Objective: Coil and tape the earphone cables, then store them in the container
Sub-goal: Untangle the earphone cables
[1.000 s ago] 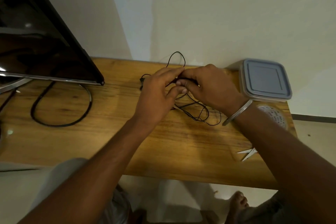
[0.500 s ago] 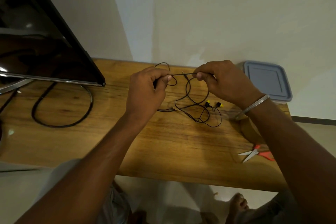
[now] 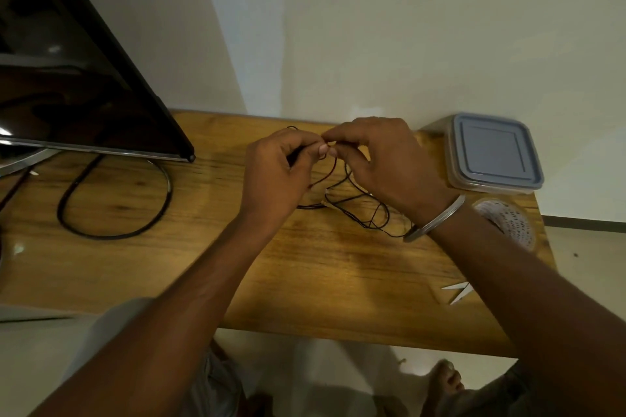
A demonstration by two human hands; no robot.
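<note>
A thin black earphone cable [image 3: 364,213] lies in loose loops on the wooden table [image 3: 325,274], and part of it rises into my hands. My left hand [image 3: 276,176] and my right hand [image 3: 382,162] meet fingertip to fingertip above the table's back middle, both pinching the cable. The earbuds are hidden under my right wrist. A clear container with a grey-blue lid [image 3: 493,152], closed, stands at the back right corner. In front of the container lies a roll of tape [image 3: 508,222], partly behind my right forearm.
A dark monitor [image 3: 78,78] stands at the left with a thick black cable loop [image 3: 115,203] under it. Scissor blades [image 3: 457,291] show near the right front edge beside my forearm. A bare foot [image 3: 443,379] is on the floor below.
My hands, which held a stretch of cable taut between them half a second ago, have come together again. My right forearm now covers the earbuds and the scissor handles.
</note>
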